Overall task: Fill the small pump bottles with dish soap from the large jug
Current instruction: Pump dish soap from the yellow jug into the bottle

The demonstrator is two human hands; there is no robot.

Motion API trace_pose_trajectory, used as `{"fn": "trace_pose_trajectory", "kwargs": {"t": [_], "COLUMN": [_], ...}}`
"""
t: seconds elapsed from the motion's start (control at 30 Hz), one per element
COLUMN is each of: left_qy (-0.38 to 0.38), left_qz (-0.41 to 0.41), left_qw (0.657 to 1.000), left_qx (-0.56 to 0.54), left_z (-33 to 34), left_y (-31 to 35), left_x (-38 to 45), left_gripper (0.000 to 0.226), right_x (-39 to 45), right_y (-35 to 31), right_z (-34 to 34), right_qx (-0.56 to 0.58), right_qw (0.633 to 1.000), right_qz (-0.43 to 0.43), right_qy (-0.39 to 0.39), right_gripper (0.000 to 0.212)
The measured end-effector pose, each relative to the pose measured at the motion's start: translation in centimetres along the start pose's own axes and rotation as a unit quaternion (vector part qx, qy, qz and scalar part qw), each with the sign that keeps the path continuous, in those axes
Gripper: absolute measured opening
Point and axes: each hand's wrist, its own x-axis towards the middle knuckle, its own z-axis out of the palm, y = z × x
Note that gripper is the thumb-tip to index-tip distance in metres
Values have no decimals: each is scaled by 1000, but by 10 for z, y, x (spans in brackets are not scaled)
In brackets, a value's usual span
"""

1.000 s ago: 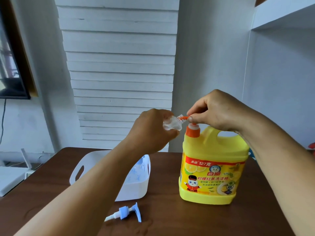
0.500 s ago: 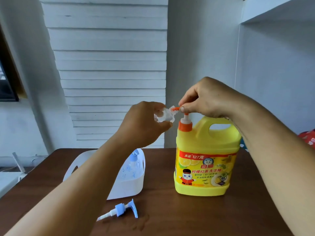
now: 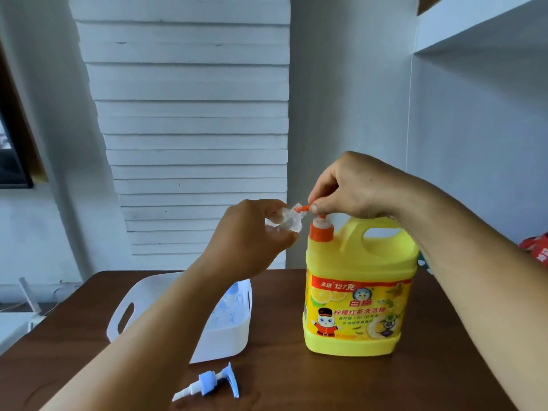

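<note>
A large yellow jug (image 3: 358,295) of dish soap stands upright on the brown table (image 3: 296,384). Its orange pump (image 3: 321,229) sticks up from the neck. My right hand (image 3: 353,188) is curled over the pump head and pinches it, with the orange spout poking left. My left hand (image 3: 249,235) grips a small clear bottle (image 3: 286,222) tilted sideways, its mouth held against the spout tip. A loose blue-and-white pump top (image 3: 212,381) lies on the table near the front.
A white basket (image 3: 124,315) with cut-out handles sits left of the jug, holding several small clear bottles with blue pumps (image 3: 231,304). A white wall and slatted panel stand behind the table. A red object (image 3: 538,250) shows at the far right.
The camera view has shifted, so the whole scene sits a little differently in the frame. Both hands keep their holds on the small bottle and the jug's pump.
</note>
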Motion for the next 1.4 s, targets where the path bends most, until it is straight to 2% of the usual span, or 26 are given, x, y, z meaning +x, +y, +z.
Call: {"fn": "trace_pose_trajectory", "kwargs": {"t": [0.13,0.33,0.47,0.6,0.8,0.93,1.07,1.4], "left_qy": [15,-3,15,-2,6,19,5,27], "left_qz": [7,-4,5,5,3,1,-3,-1], "left_qw": [1000,1000,1000,1000,1000,1000,1000,1000], "left_qx": [22,9,6,15,0,7,9,1], "left_z": [-3,1,-3,0,2,-1,5,2], "left_y": [4,-1,2,-3,-3,0,-4,-2], "left_x": [5,1,5,4,1,6,2,4], "left_gripper": [25,20,27,30,23,28,19,25], "right_x": [1,1,3,1,0,0,-2,0], "right_y": [2,1,-2,3,0,3,7,1], "right_z": [-1,2,-4,4,1,-3,9,0], "right_qx": [16,-3,-2,1,-7,12,30,11], "right_qw": [1000,1000,1000,1000,1000,1000,999,1000], "right_qz": [1,-3,-8,-7,-6,-10,-1,-8], "right_qy": [16,0,9,7,-4,16,15,23], "right_gripper": [11,10,11,10,11,11,11,11]}}
